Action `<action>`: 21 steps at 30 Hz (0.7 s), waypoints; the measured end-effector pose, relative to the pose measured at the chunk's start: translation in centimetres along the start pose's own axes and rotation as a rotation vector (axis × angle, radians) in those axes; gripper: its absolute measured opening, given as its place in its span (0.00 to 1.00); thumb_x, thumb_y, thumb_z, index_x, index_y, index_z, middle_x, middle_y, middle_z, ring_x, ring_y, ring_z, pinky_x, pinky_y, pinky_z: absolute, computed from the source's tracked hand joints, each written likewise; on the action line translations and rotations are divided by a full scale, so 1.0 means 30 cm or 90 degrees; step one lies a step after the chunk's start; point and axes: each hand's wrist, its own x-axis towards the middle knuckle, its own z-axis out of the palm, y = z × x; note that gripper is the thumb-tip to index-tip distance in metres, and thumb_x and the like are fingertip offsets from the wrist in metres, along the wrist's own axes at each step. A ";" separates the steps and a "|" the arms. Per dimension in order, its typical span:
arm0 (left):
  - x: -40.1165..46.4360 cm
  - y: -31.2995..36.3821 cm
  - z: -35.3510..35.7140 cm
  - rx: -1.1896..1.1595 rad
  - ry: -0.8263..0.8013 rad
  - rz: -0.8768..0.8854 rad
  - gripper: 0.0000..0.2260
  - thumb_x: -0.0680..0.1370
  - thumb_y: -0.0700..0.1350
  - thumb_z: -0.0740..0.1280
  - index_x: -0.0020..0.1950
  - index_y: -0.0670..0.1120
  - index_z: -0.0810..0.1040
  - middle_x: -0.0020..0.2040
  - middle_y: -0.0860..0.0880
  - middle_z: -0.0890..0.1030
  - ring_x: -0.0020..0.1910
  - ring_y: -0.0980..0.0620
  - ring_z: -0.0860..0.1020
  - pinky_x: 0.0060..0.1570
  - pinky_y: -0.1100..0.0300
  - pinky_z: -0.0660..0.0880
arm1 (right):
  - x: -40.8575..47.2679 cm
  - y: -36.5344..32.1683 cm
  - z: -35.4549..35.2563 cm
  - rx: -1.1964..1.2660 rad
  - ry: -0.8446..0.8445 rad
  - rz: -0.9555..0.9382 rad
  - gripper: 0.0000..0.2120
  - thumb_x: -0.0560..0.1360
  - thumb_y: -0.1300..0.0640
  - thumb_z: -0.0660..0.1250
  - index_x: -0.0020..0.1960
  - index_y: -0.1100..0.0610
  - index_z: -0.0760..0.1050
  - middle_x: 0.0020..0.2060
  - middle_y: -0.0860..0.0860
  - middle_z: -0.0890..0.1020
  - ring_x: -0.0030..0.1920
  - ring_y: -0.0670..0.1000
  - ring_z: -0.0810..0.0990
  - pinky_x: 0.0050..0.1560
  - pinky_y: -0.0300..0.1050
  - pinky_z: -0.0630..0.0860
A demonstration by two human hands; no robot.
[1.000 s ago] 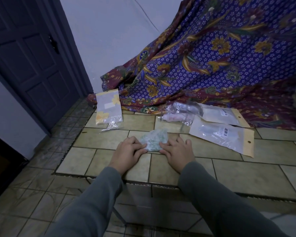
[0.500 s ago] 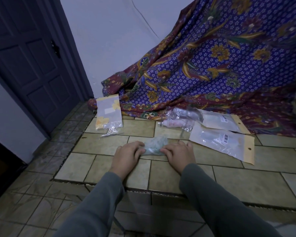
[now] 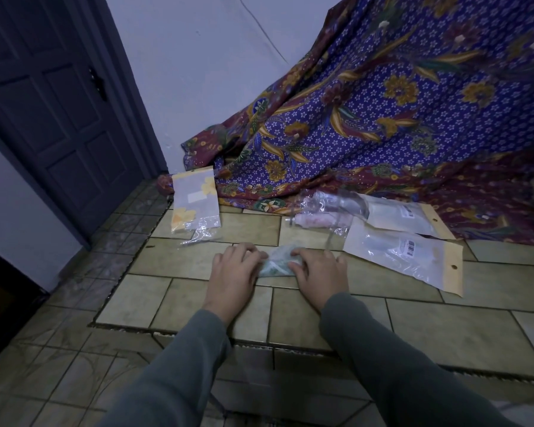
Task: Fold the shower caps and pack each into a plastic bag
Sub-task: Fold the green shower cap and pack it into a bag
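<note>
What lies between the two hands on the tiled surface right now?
In the head view, a crumpled pale green translucent shower cap lies between the left hand and right hand; both hands touch it.

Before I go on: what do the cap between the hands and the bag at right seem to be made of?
Cap: thin, pale greenish translucent film, probably soft plastic; it crinkles and bunches between the left hand and right hand. Bag: glossy clear plastic film with glare, a barcode sticker and a yellowish header strip, possibly card or printed plastic, with a punched hole.
</note>
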 end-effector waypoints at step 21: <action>0.021 -0.010 0.013 -0.048 -0.050 0.043 0.20 0.73 0.62 0.59 0.51 0.53 0.84 0.47 0.57 0.83 0.45 0.49 0.76 0.42 0.56 0.64 | -0.009 0.009 -0.017 -0.123 -0.112 -0.068 0.18 0.80 0.41 0.53 0.65 0.43 0.73 0.58 0.45 0.76 0.60 0.52 0.69 0.55 0.51 0.56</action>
